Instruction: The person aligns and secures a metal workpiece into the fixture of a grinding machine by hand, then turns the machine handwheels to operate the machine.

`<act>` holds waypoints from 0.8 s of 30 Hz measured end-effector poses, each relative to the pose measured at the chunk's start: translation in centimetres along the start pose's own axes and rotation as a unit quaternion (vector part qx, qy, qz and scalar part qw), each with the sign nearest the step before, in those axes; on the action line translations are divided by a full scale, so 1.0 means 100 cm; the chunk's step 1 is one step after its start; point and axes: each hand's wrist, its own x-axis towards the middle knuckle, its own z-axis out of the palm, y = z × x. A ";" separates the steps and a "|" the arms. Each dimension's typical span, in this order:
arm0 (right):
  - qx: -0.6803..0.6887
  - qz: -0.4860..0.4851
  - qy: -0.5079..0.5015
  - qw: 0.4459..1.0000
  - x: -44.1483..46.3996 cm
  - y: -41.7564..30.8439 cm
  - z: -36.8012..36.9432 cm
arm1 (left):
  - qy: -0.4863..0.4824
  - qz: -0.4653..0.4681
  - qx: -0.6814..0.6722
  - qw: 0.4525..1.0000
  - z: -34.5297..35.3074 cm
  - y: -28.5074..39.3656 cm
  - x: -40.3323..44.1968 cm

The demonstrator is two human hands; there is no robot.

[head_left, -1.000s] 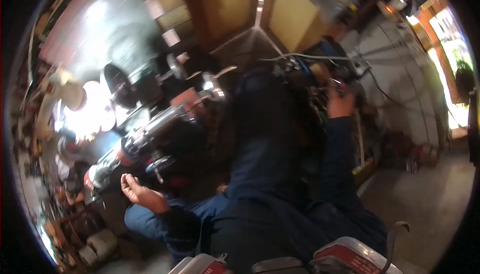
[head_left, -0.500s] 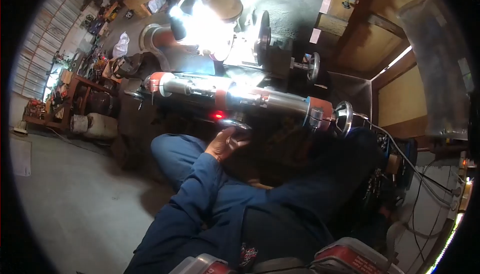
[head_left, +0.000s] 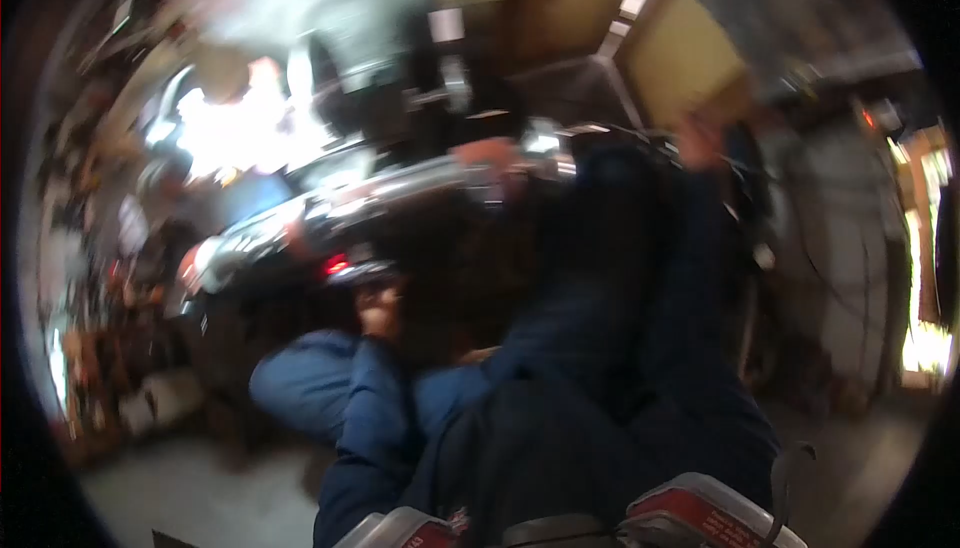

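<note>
Below a long machine [head_left: 400,183] with shiny steel cylinders and orange-red collars, my left hand [head_left: 380,313] is closed on the rim of a metal handwheel [head_left: 372,274]. A small red light [head_left: 336,265] glows just above it. My right hand [head_left: 700,138] is raised at the upper right, past the machine's right end, and is smeared by motion. Its fingers and anything in them cannot be made out. A second handwheel [head_left: 543,138] sits at that right end, left of my right hand.
A very bright lamp glare [head_left: 240,128] washes out the area behind the machine. My bent knee [head_left: 300,378] is under its left half. Cluttered shelves [head_left: 110,338] stand at the left, a pale wall [head_left: 840,238] at the right.
The view has swung to the right and blurred, so the machine appears farther left and tilted. My right arm has come into sight, extended to the right. My left hand stays at the handwheel.
</note>
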 end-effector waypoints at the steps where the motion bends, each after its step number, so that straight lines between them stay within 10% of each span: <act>1: -0.003 -0.051 -0.008 0.999 0.010 -0.016 0.026 | 0.003 0.020 0.011 1.000 -0.005 0.010 0.000; 3: 0.075 -0.103 -0.056 0.990 0.013 -0.055 0.075 | 0.035 0.066 0.042 0.996 -0.008 0.029 -0.007; 7: 0.612 0.199 -0.243 0.726 -0.027 -0.058 0.120 | 0.156 0.180 0.139 0.961 -0.011 0.055 -0.037; 9: 0.441 0.039 -0.201 0.874 -0.046 -0.069 0.100 | 0.220 0.223 0.224 0.923 -0.009 0.063 -0.057; 14: 0.192 -0.033 -0.316 0.929 0.026 -0.049 0.126 | 0.240 0.123 0.347 0.898 0.029 0.049 -0.095; 19: 0.064 -0.255 -0.208 0.942 0.071 -0.094 0.201 | 0.059 -0.012 0.211 0.976 0.062 0.005 -0.052; 21: 0.046 -0.234 -0.325 0.915 0.073 -0.093 0.230 | -0.199 -0.127 -0.130 0.963 -0.002 -0.014 0.012; 24: -0.013 -0.195 -0.442 0.875 0.058 -0.084 0.259 | -0.050 0.017 -0.028 0.998 -0.001 -0.005 0.012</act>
